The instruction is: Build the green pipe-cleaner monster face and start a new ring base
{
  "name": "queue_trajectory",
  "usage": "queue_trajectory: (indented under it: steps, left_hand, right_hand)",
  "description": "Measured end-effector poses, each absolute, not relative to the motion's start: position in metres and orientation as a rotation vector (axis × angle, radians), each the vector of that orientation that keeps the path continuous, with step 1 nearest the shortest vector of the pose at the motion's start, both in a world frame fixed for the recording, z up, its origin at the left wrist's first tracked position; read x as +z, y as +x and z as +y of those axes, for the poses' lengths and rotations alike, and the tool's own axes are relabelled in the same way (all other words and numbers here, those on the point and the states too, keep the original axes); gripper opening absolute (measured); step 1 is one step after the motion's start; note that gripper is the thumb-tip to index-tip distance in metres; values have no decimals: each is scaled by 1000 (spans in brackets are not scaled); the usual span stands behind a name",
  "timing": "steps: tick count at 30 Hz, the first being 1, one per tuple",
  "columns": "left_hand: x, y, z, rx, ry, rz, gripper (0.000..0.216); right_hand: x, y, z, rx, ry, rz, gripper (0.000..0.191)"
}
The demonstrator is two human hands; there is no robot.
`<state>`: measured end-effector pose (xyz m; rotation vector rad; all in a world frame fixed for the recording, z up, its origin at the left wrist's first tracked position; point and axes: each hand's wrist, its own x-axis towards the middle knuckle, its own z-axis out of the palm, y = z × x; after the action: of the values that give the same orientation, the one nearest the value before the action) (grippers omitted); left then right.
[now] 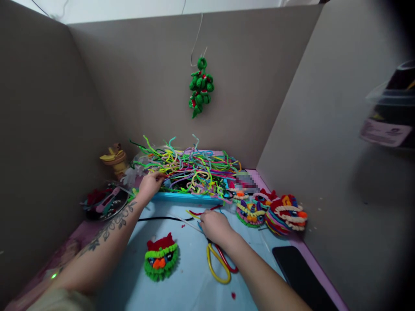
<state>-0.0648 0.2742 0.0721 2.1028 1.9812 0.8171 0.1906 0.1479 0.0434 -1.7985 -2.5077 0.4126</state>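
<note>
The left grip (151, 185) has its fingertips drawn together at the front of the chenille stems (202, 176) heaped in a blue tray (184, 198); whether it is pinching one, I cannot tell. The right grip (215, 225) is curled over the worktop (184, 293), just in front of the tray, loose red and yellow stems beside its fingers, its hold hidden from view. Round them, from the left: a dark dish (114, 211) of tools, a yellow pot (119, 165), a green owl face (161, 259) with a red top and orange beak, a black stem (158, 219) lying crosswise, then a green ornament (201, 88) hanging on the back panel. Scissors (221, 260) with one yellow and one red handle lie just below the right grip; farther right come multicoloured fuzzy faces (287, 216) and a black slab (301, 276)
</note>
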Motion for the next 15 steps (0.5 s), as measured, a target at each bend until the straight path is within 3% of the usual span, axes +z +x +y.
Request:
queue_trajectory:
  steps: [15]
  left_hand:
    - [76,-76,273,815,2060,2085,35]
  right_hand:
    - [38,190,148,385,-1772,-2527,27]
